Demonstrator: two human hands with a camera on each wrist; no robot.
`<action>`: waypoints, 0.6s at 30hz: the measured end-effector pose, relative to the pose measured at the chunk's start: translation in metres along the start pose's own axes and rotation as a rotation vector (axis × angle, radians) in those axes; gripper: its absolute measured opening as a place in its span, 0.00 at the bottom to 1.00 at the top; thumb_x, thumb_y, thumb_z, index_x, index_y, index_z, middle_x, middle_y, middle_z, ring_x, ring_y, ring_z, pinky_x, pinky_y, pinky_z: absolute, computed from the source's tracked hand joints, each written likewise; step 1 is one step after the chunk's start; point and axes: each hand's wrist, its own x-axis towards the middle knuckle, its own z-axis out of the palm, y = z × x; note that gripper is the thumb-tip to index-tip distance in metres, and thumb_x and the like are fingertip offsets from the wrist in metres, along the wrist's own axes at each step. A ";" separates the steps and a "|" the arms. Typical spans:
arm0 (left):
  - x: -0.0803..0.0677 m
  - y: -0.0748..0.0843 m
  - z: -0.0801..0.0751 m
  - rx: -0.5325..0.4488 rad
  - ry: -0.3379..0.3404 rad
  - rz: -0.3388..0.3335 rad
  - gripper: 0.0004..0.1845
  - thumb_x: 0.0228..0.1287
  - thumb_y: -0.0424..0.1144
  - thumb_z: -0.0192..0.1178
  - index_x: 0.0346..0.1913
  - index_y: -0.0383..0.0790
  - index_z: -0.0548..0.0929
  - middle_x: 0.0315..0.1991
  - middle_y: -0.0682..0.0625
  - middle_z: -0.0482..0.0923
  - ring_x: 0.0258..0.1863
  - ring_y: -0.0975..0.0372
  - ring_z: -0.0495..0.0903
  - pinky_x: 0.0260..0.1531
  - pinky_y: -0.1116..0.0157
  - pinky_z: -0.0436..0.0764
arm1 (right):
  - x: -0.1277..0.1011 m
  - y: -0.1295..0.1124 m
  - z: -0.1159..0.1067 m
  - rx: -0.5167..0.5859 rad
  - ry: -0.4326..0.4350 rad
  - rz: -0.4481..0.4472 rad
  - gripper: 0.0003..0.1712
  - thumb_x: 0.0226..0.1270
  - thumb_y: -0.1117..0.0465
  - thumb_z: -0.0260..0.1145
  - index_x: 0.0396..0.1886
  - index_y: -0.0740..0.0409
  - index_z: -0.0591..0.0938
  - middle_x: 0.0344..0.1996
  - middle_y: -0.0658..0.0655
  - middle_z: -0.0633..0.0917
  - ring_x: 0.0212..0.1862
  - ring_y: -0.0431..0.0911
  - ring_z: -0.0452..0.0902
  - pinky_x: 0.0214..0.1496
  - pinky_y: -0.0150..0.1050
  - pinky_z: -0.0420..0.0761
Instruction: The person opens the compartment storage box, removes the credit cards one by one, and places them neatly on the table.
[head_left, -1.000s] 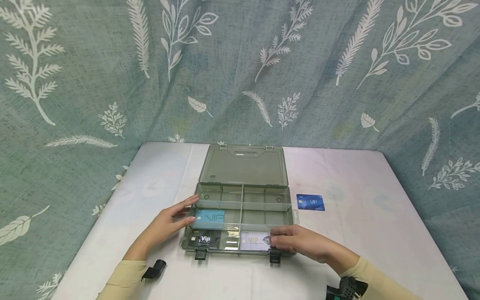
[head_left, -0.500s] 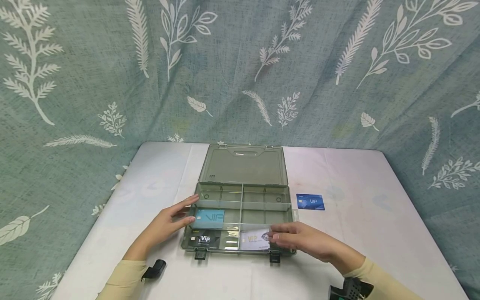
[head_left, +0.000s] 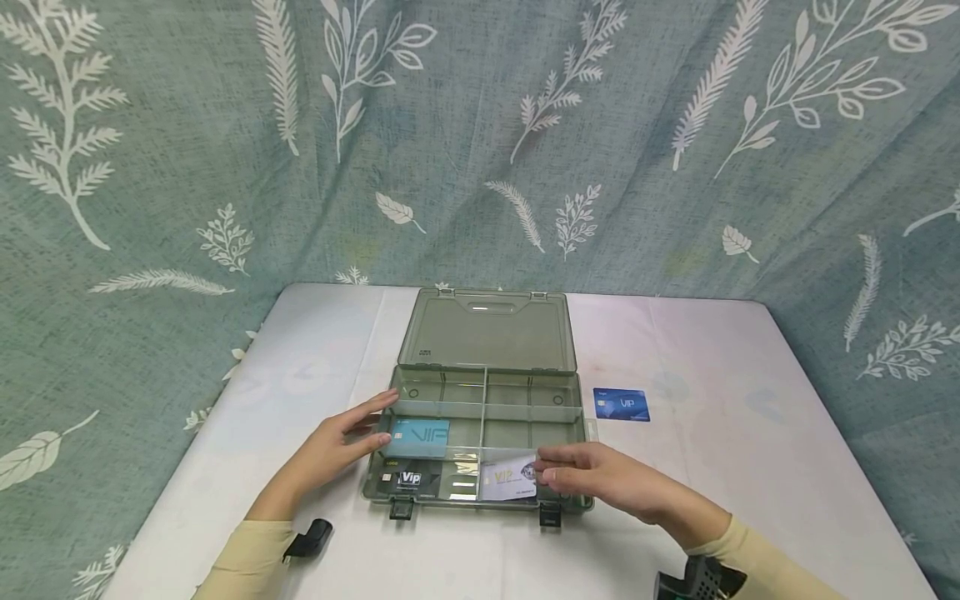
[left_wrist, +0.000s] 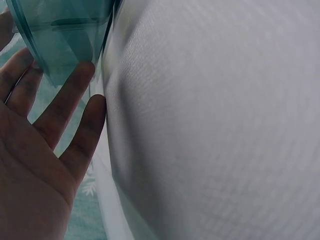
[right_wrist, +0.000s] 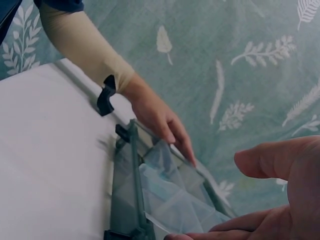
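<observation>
An open translucent grey-green compartment box (head_left: pixel 581 408) sits mid-table, its lid (head_left: pixel 487 333) lying back. My left hand (head_left: pixel 360 429) rests with straight fingers against the box's left wall, next to a light blue VIP card (head_left: pixel 420 437) inside; the left wrist view shows these fingers (left_wrist: pixel 75 95) on the box corner (left_wrist: pixel 65 35). A black VIP card (head_left: pixel 410 479) lies in the front left compartment. My right hand (head_left: pixel 551 471) pinches the right edge of a white VIP card (head_left: pixel 506 481), which tilts up in the front right compartment. In the right wrist view the thumb (right_wrist: pixel 280 160) hovers over the box (right_wrist: pixel 132 190).
A dark blue VIP card (head_left: pixel 621 404) lies on the white table (head_left: pixel 750 433) right of the box. A leaf-patterned green curtain (head_left: pixel 480 150) closes off the back and sides. The box's two front latches (head_left: pixel 550 515) hang over the near side.
The white card lay flat in its compartment; now its right end is raised and tilted as my right hand lifted slightly. The left hand has not moved.
</observation>
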 end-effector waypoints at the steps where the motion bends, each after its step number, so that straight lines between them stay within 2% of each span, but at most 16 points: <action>1: 0.000 0.000 0.000 0.000 0.001 0.001 0.32 0.72 0.43 0.65 0.76 0.45 0.69 0.78 0.51 0.62 0.63 0.46 0.78 0.63 0.45 0.77 | 0.000 0.000 0.000 -0.003 0.001 0.000 0.40 0.80 0.52 0.57 0.74 0.80 0.59 0.70 0.71 0.72 0.71 0.61 0.68 0.73 0.57 0.70; 10: 0.000 0.002 0.000 -0.018 0.000 0.012 0.32 0.72 0.42 0.65 0.75 0.42 0.69 0.78 0.50 0.61 0.64 0.44 0.76 0.63 0.45 0.77 | -0.002 -0.001 0.004 -0.032 0.008 -0.003 0.39 0.80 0.51 0.57 0.75 0.77 0.61 0.70 0.67 0.73 0.72 0.58 0.67 0.72 0.54 0.72; 18: 0.000 -0.001 0.000 -0.006 0.001 0.013 0.32 0.72 0.42 0.65 0.75 0.42 0.70 0.78 0.50 0.62 0.63 0.45 0.77 0.63 0.45 0.77 | 0.001 -0.001 0.004 -0.033 0.023 -0.068 0.38 0.81 0.52 0.56 0.75 0.77 0.61 0.68 0.68 0.75 0.70 0.60 0.70 0.72 0.55 0.71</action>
